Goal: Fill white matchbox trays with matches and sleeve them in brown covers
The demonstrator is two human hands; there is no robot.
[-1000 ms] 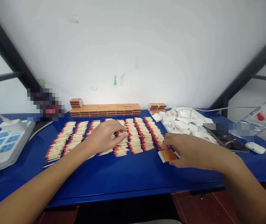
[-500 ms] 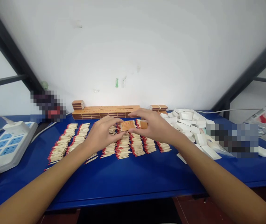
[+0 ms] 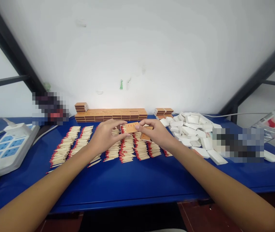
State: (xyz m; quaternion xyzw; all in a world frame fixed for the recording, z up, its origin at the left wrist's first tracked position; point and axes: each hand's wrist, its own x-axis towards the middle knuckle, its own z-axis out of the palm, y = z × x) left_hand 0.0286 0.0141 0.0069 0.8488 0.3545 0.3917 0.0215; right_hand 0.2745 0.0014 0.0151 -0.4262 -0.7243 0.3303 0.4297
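Note:
Held over the match rows is an orange matchbox (image 3: 132, 128), tilted slightly up at its right end. Red match heads show at its left end. My left hand (image 3: 106, 135) grips that left end between thumb and fingers. The thumb and fingers of my right hand (image 3: 155, 132) close on the right end. A second orange piece (image 3: 146, 134), like a matchbox or its sleeve, shows just under my right fingers; I cannot tell whether it is held. Beneath both hands lie several rows of red-tipped matches (image 3: 142, 149).
Orange matchboxes (image 3: 110, 115) are stacked along the wall, with a smaller stack (image 3: 164, 111) to their right. White box trays (image 3: 195, 127) are heaped on the right. A white power strip (image 3: 5, 149) lies at left on the blue table (image 3: 128, 183).
My right hand has moved left and closed on the matchbox's right end. The box has tilted, and red match heads now show at its left end.

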